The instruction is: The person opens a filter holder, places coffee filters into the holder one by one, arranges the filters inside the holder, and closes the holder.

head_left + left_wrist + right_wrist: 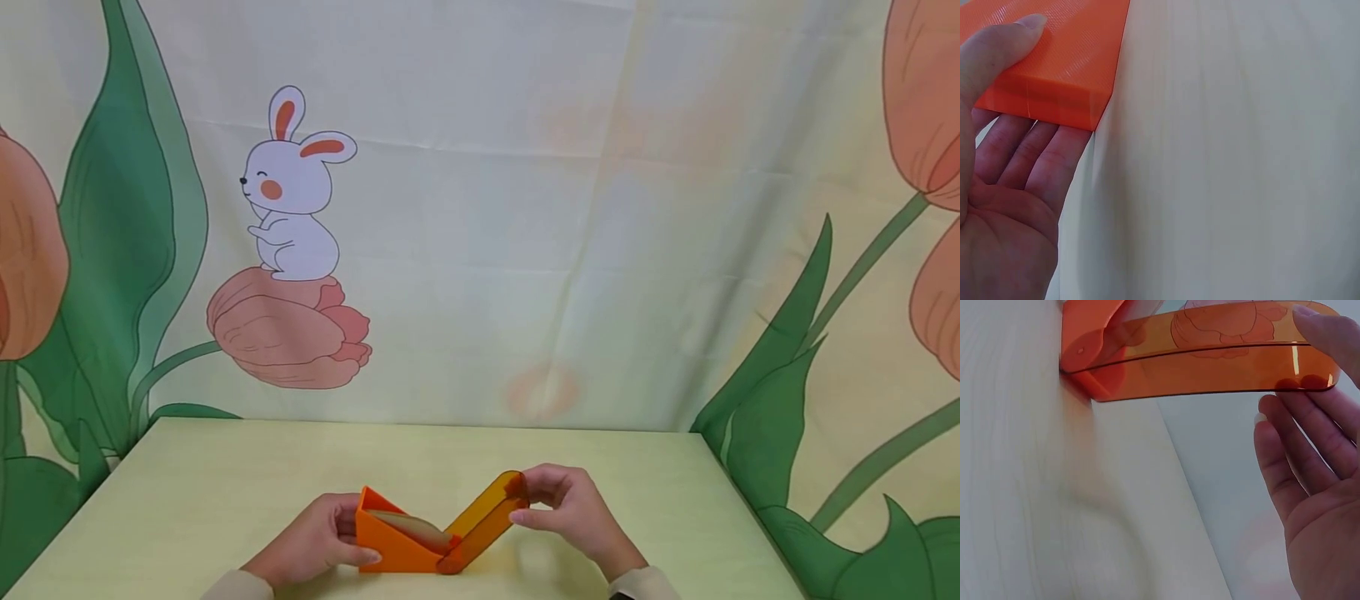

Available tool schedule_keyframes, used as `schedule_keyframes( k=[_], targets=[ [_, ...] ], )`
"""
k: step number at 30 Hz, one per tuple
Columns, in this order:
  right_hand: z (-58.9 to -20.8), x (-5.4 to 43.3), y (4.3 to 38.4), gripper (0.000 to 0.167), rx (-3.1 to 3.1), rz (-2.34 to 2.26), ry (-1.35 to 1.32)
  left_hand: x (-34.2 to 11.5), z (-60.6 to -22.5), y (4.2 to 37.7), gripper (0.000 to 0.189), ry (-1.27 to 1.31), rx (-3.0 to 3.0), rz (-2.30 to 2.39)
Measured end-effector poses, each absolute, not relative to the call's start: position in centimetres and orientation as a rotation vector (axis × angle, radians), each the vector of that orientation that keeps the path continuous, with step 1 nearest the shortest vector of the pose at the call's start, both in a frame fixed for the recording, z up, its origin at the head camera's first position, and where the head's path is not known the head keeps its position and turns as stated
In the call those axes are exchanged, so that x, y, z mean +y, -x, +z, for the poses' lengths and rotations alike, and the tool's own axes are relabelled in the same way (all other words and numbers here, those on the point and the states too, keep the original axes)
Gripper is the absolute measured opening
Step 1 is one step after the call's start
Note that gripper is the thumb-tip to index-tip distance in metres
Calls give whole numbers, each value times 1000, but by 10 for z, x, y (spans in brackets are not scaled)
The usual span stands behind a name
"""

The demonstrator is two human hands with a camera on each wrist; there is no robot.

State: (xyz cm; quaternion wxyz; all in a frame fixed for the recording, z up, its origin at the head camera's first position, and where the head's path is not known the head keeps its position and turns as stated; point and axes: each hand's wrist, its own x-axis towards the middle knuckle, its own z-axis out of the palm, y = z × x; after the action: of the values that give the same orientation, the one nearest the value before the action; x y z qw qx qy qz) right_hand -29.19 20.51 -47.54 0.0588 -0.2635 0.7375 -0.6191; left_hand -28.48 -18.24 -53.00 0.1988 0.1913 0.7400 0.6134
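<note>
A wedge-shaped orange plastic case point(397, 550) stands on the table, its hinged translucent amber lid point(487, 525) swung up to the right. Inside the case lies a flat tan piece point(411, 527) with a curved edge; what it is I cannot tell. My left hand point(318, 537) grips the tall left end, thumb on the near face and fingers behind and around the end, as the left wrist view also shows. With my right hand point(570, 517) I hold the free end of the lid between thumb and fingers. In the right wrist view the hinge point(1080, 351) shows at the lid's other end.
The pale wood-grain table point(645, 492) reaches back to a hanging cloth point(480, 250) printed with tulips and a rabbit. Both sleeve cuffs point(238, 586) come in at the near edge of the head view.
</note>
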Motion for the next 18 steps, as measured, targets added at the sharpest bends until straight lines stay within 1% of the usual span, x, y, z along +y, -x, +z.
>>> schedule_keyframes(
  k=[7,18],
  targets=[
    [-470,188,292,33,2199,-1938,879,-182,-530,286,51,-544,2059,1725],
    [-460,154,290,33,2239,-1937,834,-181,-529,285,52,-522,2050,1721]
  ],
)
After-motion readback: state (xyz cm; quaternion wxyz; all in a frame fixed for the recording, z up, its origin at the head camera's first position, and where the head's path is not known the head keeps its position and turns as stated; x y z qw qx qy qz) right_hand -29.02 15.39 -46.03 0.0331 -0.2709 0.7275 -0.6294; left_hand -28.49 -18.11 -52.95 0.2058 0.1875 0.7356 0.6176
